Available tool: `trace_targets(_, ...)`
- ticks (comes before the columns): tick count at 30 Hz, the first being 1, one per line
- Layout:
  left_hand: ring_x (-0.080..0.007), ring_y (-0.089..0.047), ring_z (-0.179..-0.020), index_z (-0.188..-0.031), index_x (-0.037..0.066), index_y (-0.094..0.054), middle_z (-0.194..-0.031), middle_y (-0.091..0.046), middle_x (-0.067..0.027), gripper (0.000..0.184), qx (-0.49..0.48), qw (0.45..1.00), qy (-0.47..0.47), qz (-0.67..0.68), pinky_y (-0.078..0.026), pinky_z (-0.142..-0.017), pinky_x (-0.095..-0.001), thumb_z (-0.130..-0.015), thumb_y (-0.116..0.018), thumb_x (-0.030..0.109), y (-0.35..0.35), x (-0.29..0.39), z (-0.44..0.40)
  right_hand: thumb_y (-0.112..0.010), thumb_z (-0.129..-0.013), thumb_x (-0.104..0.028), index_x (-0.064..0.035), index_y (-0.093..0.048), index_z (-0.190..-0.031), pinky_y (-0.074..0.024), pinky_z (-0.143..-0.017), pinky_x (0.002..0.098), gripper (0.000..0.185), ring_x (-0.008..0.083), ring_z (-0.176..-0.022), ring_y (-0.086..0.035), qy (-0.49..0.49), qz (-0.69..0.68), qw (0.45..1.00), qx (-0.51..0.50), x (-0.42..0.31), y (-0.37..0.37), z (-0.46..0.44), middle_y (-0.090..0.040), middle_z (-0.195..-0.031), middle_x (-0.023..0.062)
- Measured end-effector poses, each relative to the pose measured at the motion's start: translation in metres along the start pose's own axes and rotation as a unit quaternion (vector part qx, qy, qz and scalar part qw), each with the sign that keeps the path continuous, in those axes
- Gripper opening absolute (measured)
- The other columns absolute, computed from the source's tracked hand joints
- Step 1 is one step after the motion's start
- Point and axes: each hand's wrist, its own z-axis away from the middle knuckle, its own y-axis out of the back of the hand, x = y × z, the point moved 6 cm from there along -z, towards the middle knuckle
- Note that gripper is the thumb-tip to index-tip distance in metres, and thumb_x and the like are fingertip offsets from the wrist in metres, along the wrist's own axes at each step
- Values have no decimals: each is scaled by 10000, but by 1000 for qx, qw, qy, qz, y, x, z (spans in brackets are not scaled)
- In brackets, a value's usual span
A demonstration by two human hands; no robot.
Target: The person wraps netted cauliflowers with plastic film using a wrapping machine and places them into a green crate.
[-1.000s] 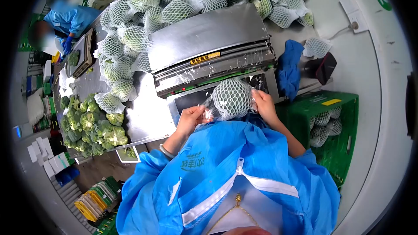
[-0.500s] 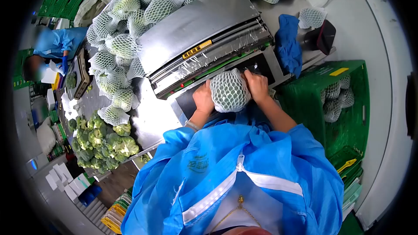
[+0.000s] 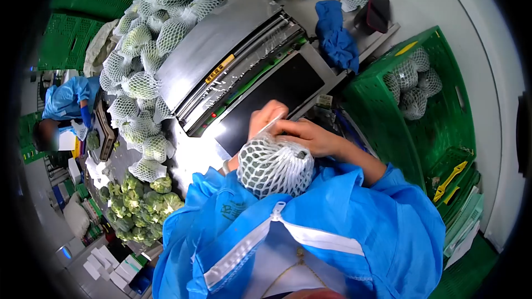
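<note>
A round vegetable in a white foam net rests close against my chest, in front of the wrapping machine. My left hand is closed just above it, fingers bent in a pinch. Beside it, my right hand is also closed, its fingertips meeting the left ones over the top of the net. A thin, pale, see-through strand, which looks like plastic film, runs from the bundle up between both hands. The exact grip of the fingertips is partly hidden.
The film wrapping machine with a dark plate stands ahead. Net-covered vegetables pile up behind it and leftward; bare broccoli lies below them. At right are a green crate and a blue cloth. A co-worker is far left.
The netted vegetable has come off the machine's plate toward my chest and tipped over. My hands have gone from holding its sides to pinching together above it. The view has turned somewhat.
</note>
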Motion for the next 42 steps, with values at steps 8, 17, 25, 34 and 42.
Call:
trace_targets(8,-111,-484,-851,-1068,36,-463,-945,-497,-46,263,-197,975,77,66,-389,-743,-288,-992,-532,278,-114,7,-7,-618,-886,-198,-37,-646,-1040,-524,-717,366,225,277,-812,-668,215,428,837,264,-67,41,108,-678,-912,80)
trace_targets(17,-183,-554,-1163,-1390,24,-400,-1307,-523,-114,529,-288,944,160,6,-431,-1032,-321,-1012,-489,383,-182,14,-26,-750,-812,-420,-27,-437,-1424,-385,-1067,389,792,309,-1273,-521,177,23,950,257,-23,94,203,-585,-1312,187)
trace_targets(25,-272,-456,-1330,-1506,40,-266,-1468,-434,-146,732,-303,852,383,188,-384,-1102,-422,-1013,-277,581,-271,76,-72,-839,-726,-340,-51,-383,-1455,-421,-1043,379,908,255,-1245,-522,55,-30,841,537,-18,156,335,-521,-1378,158)
trace_targets(34,-260,-571,-1160,-1278,94,-597,-1246,-601,-82,513,-501,705,-326,-381,-438,-988,-411,-816,-725,275,-408,26,-161,-835,-629,-396,-54,-413,-1448,-348,-1093,378,982,272,-1288,-467,-112,-51,874,470,56,227,419,-475,-1393,139)
trace_targets(42,-281,-562,-1112,-1283,302,-592,-1245,-571,-31,589,-549,462,-355,-600,-483,-879,-409,-722,-760,245,-414,-28,-157,-854,-604,-401,-115,-509,-1360,-425,-1021,428,879,358,-1225,-487,-126,250,850,447,86,236,378,-510,-1264,154)
